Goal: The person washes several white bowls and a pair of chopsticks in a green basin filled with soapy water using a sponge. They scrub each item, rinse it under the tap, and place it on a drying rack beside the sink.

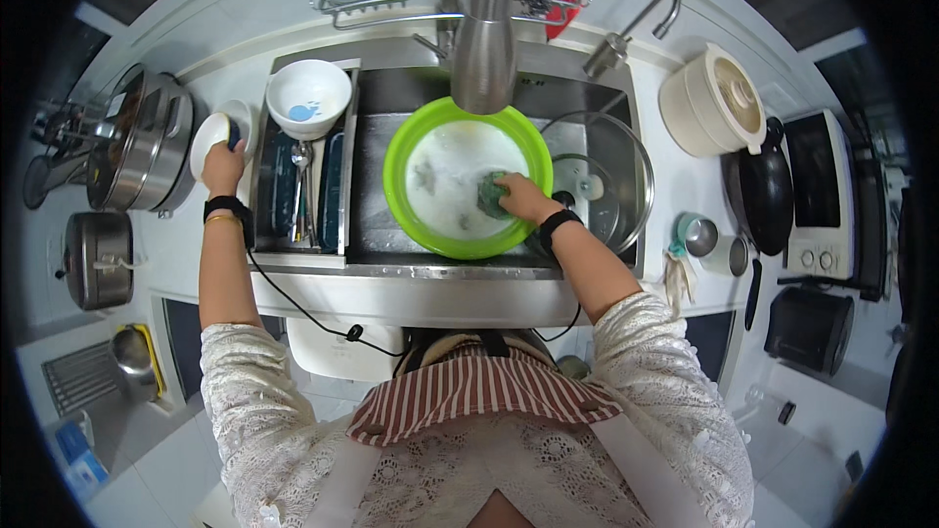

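Observation:
My left hand (223,169) grips a small white bowl (210,133) at the counter left of the sink, beside another pale dish (245,121). Part of a dark blue thing shows by its fingers. My right hand (524,198) holds a green scouring pad (493,195) in the foamy water of a lime-green plastic basin (395,180), which stands in the steel sink (370,220). A white bowl with a blue pattern (309,97) rests on the drainer at the sink's left, above spoons (301,161). Glass lids (637,191) lean at the basin's right.
The steel faucet (484,51) hangs over the basin's back edge. A steel steamer pot (158,143) stands left. To the right are a cream lidded pot (693,114), metal cups (698,236), a black pan (765,194), a knife (753,293) and a microwave (818,194).

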Demonstrator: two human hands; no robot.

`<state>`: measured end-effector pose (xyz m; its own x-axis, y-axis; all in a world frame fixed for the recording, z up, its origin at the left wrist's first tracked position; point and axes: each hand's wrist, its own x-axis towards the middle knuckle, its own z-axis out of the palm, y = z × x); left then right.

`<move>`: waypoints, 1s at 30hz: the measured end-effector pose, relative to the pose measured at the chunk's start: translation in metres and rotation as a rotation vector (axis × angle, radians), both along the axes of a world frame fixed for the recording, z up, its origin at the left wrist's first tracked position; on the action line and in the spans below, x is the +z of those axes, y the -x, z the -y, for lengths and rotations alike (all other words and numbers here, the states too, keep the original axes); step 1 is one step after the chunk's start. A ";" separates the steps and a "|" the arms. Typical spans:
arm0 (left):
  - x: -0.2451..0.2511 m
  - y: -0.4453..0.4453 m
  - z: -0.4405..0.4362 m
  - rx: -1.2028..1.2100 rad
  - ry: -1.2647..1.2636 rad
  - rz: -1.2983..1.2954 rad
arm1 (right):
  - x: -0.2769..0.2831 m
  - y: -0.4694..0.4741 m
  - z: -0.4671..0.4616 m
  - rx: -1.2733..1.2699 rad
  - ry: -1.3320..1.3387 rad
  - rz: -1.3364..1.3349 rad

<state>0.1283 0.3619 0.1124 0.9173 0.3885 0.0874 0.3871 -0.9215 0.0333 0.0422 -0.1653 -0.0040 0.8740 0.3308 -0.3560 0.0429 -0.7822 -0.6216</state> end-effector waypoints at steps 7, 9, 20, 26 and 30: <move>-0.011 -0.011 -0.003 -0.015 0.081 -0.026 | 0.027 0.007 0.024 -0.195 0.048 0.081; -0.013 -0.014 -0.004 -0.010 0.126 -0.035 | 0.021 -0.002 0.017 -0.138 0.037 0.108; 0.009 0.026 0.022 -0.172 0.432 0.156 | -0.022 -0.040 -0.090 0.191 0.397 -0.024; 0.063 0.127 0.082 -0.265 0.695 0.191 | -0.059 -0.033 -0.111 0.044 0.649 -0.414; 0.083 0.166 0.121 -0.266 0.844 0.098 | -0.080 -0.031 -0.123 0.239 0.596 -0.379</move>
<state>-0.0380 0.2412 0.1957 0.9898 0.1343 -0.0483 0.1234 -0.6341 0.7634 0.0731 -0.0423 -0.0841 0.5839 0.1530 -0.7973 0.1206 -0.9875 -0.1012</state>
